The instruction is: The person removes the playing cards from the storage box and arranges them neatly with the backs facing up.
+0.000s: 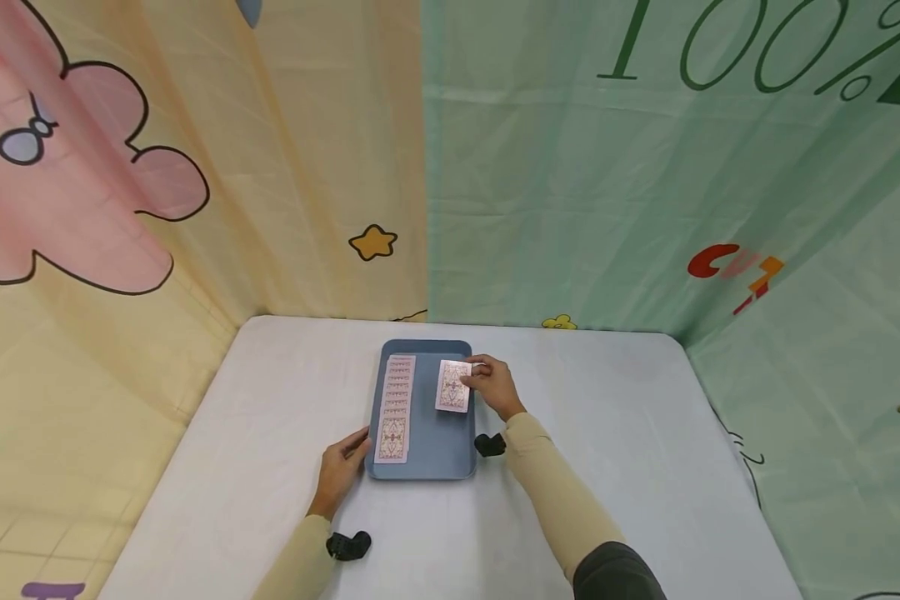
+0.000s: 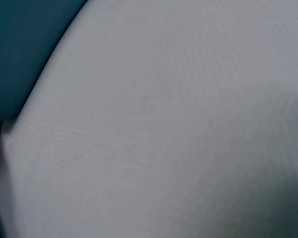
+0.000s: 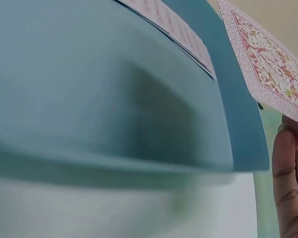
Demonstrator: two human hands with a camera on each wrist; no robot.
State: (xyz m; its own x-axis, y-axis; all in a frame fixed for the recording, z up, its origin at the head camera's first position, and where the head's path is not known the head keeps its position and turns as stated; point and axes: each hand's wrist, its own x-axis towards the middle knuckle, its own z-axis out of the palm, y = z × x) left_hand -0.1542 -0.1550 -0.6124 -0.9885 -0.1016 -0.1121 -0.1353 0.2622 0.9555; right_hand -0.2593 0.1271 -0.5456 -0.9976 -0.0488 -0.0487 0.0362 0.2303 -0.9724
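A blue-grey tray (image 1: 431,450) lies on the white-covered table. Down its left half runs an overlapping column of playing cards (image 1: 393,425), red-patterned backs up. My right hand (image 1: 492,387) pinches a playing card (image 1: 452,385) by its right edge over the upper right of the tray. In the right wrist view that card (image 3: 268,62) is raised above the tray, its ornate red back showing, with fingers (image 3: 288,173) at its edge. My left hand (image 1: 339,471) is at the tray's lower left edge, fingertips right at the rim. The left wrist view shows only the tray's corner (image 2: 20,54) and cloth.
The white table (image 1: 585,433) spreads on both sides of the tray. Printed curtains hang around it, a yellow one (image 1: 307,167) at left and a green one (image 1: 555,192) at right. Black wrist devices (image 1: 348,546) sit on both sleeves.
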